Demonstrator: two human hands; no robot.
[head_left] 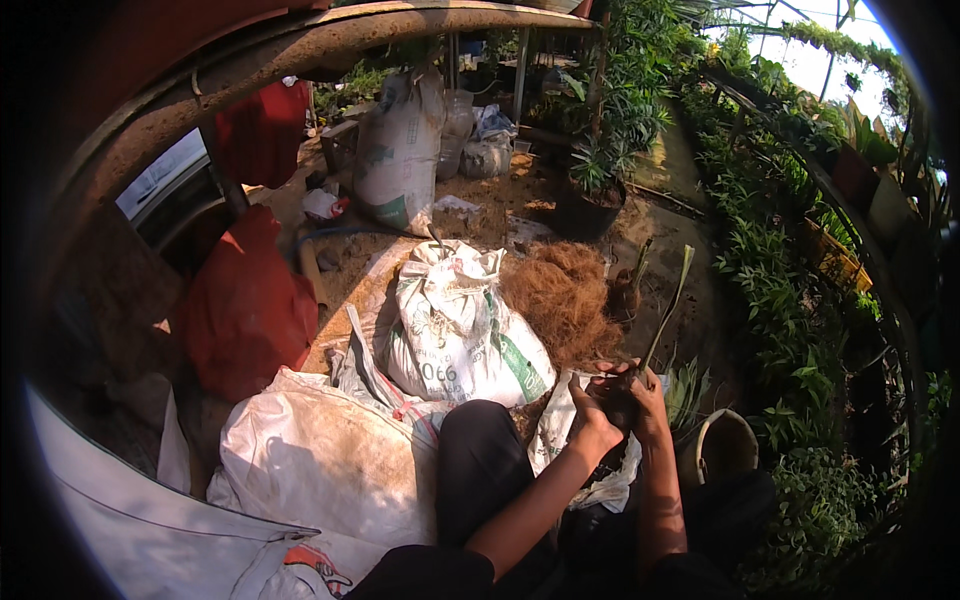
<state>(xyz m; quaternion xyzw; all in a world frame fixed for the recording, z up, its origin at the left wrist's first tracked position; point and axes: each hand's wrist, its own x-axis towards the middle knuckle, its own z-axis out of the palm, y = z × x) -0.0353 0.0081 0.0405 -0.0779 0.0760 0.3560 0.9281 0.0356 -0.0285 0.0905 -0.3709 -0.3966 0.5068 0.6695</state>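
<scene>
Both my hands meet over an opened white sack (pixel 548 436) with dark soil in it. Between them is a plant (pixel 672 305) with a long, narrow green stem or leaf that leans up to the right. Dark soil or roots (pixel 619 408) cling to its base. My left hand (pixel 594 424) cups the left side of this clump, fingers curled. On the other side my right hand (pixel 649 400) closes round the clump near the foot of the stem. Some fingertips are hidden in shadow. Just beyond my hands lies a heap of brown coconut fibre (pixel 562 298).
A full white sack (pixel 465 335) stands ahead, with another pale sack (pixel 325 440) at my left knee. Red sacks (pixel 250 310) lie farther left. An empty-looking pot (pixel 727 447) rests at the right, beside rows of green plants (pixel 780 330). A potted shrub (pixel 590 200) stands behind.
</scene>
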